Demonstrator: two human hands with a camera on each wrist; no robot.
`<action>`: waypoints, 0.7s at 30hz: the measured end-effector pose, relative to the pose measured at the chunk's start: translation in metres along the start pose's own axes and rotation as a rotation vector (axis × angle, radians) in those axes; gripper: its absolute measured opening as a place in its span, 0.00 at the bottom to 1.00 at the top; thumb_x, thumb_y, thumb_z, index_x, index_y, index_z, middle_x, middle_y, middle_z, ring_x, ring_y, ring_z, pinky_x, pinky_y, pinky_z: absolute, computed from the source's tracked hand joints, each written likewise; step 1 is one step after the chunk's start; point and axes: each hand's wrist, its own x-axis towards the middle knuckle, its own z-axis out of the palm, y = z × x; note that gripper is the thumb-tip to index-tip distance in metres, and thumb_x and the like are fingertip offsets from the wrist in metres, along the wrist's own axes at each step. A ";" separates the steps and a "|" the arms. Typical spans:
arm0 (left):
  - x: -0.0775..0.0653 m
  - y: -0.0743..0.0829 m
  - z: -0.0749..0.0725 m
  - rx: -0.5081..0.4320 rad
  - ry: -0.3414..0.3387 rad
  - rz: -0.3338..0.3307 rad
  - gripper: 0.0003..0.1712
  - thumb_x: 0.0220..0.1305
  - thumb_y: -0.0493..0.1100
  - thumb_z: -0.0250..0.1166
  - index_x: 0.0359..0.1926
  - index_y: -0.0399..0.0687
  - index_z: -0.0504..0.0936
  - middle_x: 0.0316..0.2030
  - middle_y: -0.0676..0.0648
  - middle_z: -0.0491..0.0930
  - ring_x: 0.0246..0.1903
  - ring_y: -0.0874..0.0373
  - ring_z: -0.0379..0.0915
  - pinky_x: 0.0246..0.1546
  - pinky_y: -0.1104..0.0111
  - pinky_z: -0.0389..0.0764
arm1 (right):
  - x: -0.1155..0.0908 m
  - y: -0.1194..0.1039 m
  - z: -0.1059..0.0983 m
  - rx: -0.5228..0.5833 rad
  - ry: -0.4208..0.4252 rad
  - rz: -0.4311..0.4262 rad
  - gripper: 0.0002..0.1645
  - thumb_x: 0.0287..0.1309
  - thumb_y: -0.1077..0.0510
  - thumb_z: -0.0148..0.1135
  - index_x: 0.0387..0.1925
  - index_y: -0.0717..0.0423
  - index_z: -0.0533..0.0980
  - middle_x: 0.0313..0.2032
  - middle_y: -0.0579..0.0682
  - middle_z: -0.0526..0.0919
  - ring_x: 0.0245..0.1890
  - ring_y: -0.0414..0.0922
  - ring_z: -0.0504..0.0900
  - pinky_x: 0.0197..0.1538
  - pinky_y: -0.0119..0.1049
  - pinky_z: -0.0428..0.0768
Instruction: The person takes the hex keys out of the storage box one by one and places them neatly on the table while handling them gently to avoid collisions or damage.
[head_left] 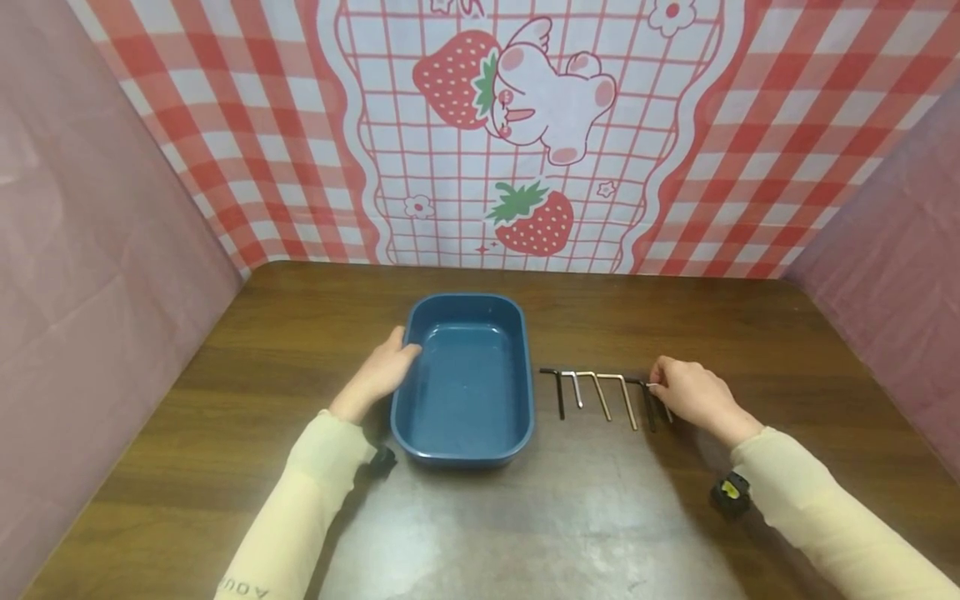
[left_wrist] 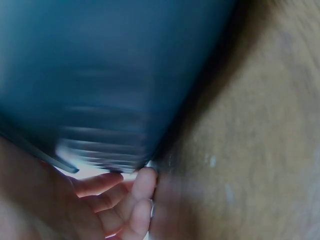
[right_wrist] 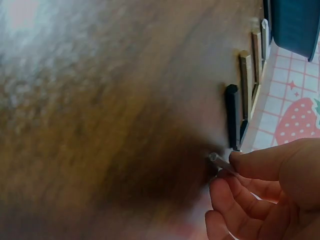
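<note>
My left hand point(head_left: 380, 372) holds the left wall of a deep blue plastic bin point(head_left: 465, 400), thumb over the rim. Its fingers point(left_wrist: 142, 185) curl low along the bin's outer side in the left wrist view. To the right, my right hand point(head_left: 697, 396) pinches a silver hex key point(right_wrist: 220, 162) between thumb and fingers, close over the table. It is the rightmost of a row of L-shaped hex keys: a black one point(head_left: 560, 398), a silver one point(head_left: 577, 390), two gold ones point(head_left: 628, 404) and a dark one point(head_left: 649, 408) next to my fingertips.
Everything stands on a brown wooden table point(head_left: 600, 517). A red-and-white checked cloth with strawberries point(head_left: 536, 221) hangs along the back edge, and pink cloths point(head_left: 97, 250) hang at both sides. The bin stands left of the row of keys.
</note>
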 end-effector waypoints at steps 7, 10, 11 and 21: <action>0.001 -0.001 0.000 -0.004 -0.008 -0.003 0.29 0.66 0.49 0.40 0.63 0.37 0.54 0.61 0.33 0.62 0.59 0.39 0.61 0.56 0.50 0.64 | 0.001 0.002 0.002 -0.004 0.030 0.021 0.06 0.51 0.58 0.58 0.25 0.55 0.71 0.22 0.50 0.75 0.23 0.48 0.73 0.22 0.44 0.69; 0.001 -0.001 -0.001 -0.003 -0.012 -0.005 0.29 0.66 0.50 0.39 0.63 0.36 0.54 0.61 0.33 0.62 0.58 0.39 0.62 0.56 0.50 0.65 | 0.001 0.002 0.002 -0.003 0.035 0.024 0.06 0.51 0.58 0.58 0.25 0.56 0.71 0.23 0.51 0.76 0.23 0.49 0.74 0.23 0.45 0.69; 0.001 -0.001 0.000 -0.004 -0.012 -0.007 0.29 0.66 0.50 0.39 0.63 0.37 0.54 0.61 0.33 0.62 0.58 0.39 0.62 0.55 0.50 0.65 | 0.001 0.002 0.002 -0.003 0.038 0.023 0.06 0.51 0.58 0.58 0.25 0.56 0.71 0.23 0.52 0.76 0.23 0.49 0.74 0.23 0.45 0.70; 0.000 -0.001 0.000 -0.002 -0.008 0.006 0.30 0.67 0.49 0.40 0.63 0.36 0.54 0.61 0.32 0.62 0.59 0.39 0.61 0.57 0.50 0.63 | 0.000 0.002 0.005 0.005 0.046 0.024 0.06 0.50 0.58 0.59 0.27 0.58 0.72 0.25 0.54 0.75 0.23 0.49 0.73 0.23 0.44 0.70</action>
